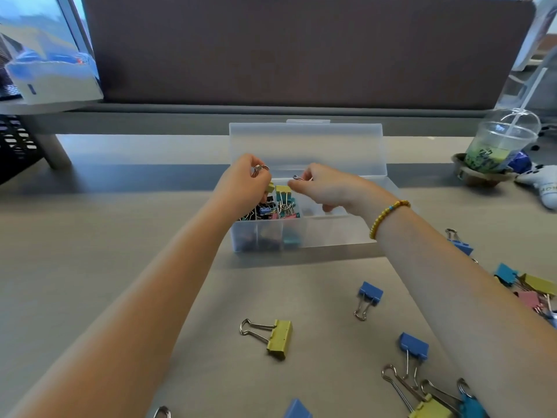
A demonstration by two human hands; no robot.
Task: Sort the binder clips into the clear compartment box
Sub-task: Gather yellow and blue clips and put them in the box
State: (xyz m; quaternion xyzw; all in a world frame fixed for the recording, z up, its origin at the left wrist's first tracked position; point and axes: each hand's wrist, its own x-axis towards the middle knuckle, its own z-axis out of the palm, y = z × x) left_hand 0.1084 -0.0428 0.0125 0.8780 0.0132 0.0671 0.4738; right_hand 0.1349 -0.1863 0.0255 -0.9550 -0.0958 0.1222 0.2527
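Note:
The clear compartment box (331, 233) stands open mid-table with its lid (304, 146) upright behind. Its left compartments hold several small coloured binder clips (275, 208); the right part looks nearly bare. Over the left compartments my left hand (245, 187) pinches a small yellow binder clip (270, 187) by its wire handles. My right hand (325, 187) pinches the wire handle of another yellow binder clip (283, 189) just beside it. Loose larger clips lie on the table: a yellow clip (280, 337) and blue clips (370, 294) (413, 345).
More clips are heaped at the right edge (530, 286) and at the bottom right (434, 408). A plastic cup with a straw (497, 146) and a white game controller (542, 182) sit far right. A monitor stand (45, 131) is at far left, a dark partition behind.

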